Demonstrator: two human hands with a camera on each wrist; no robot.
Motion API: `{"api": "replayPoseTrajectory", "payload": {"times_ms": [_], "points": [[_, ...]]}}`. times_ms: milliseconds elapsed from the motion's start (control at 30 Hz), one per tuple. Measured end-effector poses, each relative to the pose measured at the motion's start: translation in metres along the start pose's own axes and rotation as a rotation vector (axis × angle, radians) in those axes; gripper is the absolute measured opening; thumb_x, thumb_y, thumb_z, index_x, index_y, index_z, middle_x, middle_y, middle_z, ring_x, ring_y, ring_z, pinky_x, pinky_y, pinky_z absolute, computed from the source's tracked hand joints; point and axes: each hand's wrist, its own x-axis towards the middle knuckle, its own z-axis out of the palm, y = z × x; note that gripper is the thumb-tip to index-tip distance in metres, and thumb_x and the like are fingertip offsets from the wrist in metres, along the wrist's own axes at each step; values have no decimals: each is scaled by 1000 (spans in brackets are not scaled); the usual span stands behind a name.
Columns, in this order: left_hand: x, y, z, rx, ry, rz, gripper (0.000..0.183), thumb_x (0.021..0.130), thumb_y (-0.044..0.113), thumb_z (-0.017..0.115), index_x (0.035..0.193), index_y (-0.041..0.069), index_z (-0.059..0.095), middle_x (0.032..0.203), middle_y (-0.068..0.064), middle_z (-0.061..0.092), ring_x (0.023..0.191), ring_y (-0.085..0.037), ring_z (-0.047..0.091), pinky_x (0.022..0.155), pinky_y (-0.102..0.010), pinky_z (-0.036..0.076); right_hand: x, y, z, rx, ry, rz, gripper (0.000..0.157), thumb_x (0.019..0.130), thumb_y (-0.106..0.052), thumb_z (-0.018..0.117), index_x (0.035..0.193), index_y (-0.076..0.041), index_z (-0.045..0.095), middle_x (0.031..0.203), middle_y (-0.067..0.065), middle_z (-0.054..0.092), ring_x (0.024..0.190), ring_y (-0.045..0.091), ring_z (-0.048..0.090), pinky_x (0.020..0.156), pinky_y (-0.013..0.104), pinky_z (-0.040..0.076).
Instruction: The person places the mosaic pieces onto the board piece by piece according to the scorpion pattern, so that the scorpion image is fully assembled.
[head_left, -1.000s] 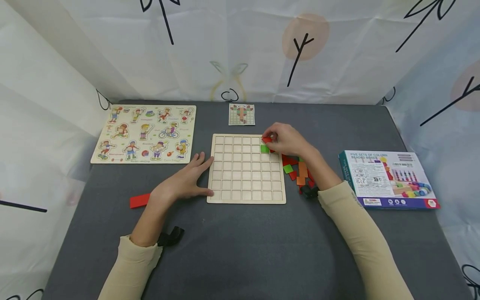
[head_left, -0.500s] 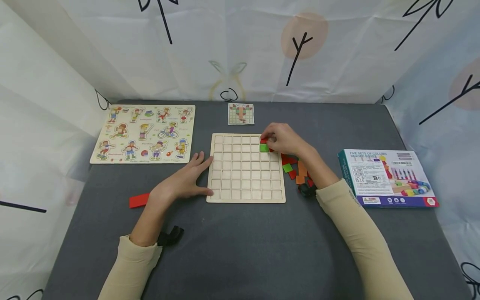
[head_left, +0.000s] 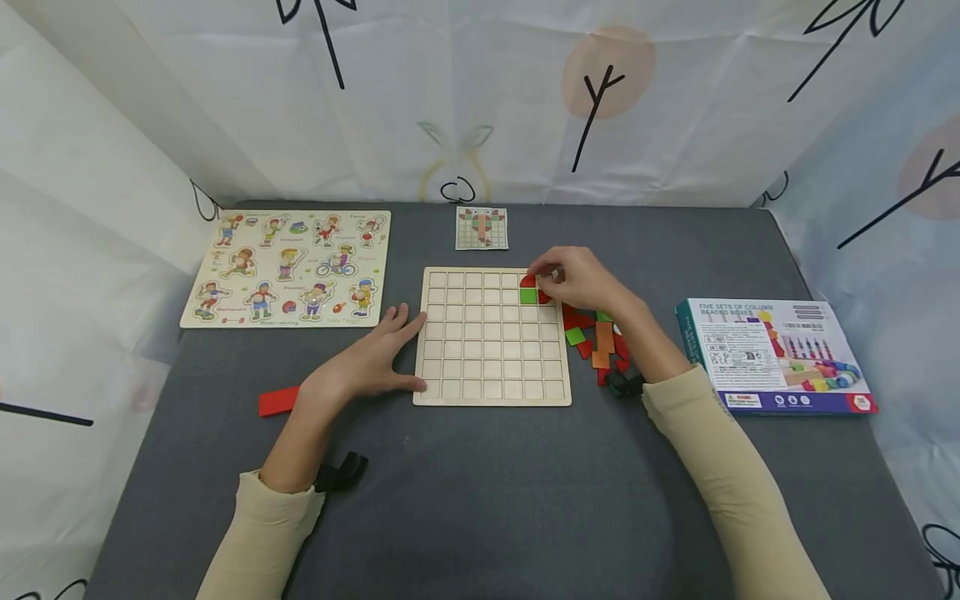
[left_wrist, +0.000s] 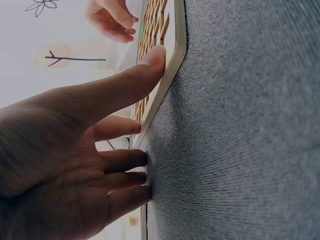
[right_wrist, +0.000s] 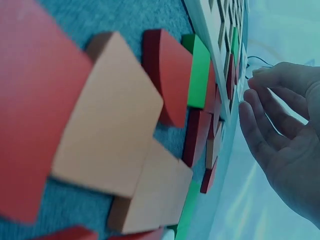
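A wooden grid board (head_left: 472, 369) lies mid-table. My left hand (head_left: 367, 362) steadies its left edge, fingers spread; in the left wrist view the thumb (left_wrist: 135, 80) touches the rim near a corner. Over the board's far right corner is my right hand (head_left: 581, 279), its fingers loosely bent, and no piece shows between them in the right wrist view. Beside these fingertips, a red piece with a curved edge (head_left: 528, 282) sits in the top row. Below it is a green square (head_left: 528, 296), with another red piece (head_left: 543, 297) to its right, partly hidden by the hand.
Loose red, green and orange pieces (head_left: 603, 335) lie right of the board, partly under my right forearm. A small pattern card (head_left: 482, 228) is behind it. Around them are a picture puzzle board (head_left: 300, 271), a red block (head_left: 278, 401) and a printed box (head_left: 780, 358).
The right hand has drawn slightly rightward off the red piece in the top row, which now shows more fully. The left hand stays at the board's edge.
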Motion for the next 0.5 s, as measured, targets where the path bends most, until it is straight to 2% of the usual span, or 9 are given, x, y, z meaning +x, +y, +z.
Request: {"api": "replayPoseTrajectory", "payload": {"times_ms": [267,500], "points": [[0,0,0,-1,0,-6,110,93,37,88,174,8,19,182,-26,4,170,-48,-1,133,-67,23,-14,8,-10,35,38,2,27,103,-4,67,128,4,75,128,23,74,116,38,70,103,56,60],[1,-1,1,-4,1,-5,110,93,36,88,175,9,19,182,-25,4,171,-48,-1,133,-67,24,-30,15,-17,57,35,75,31,104,-5,68,132,5,72,133,25,71,120,40,69,106,59,59]]}}
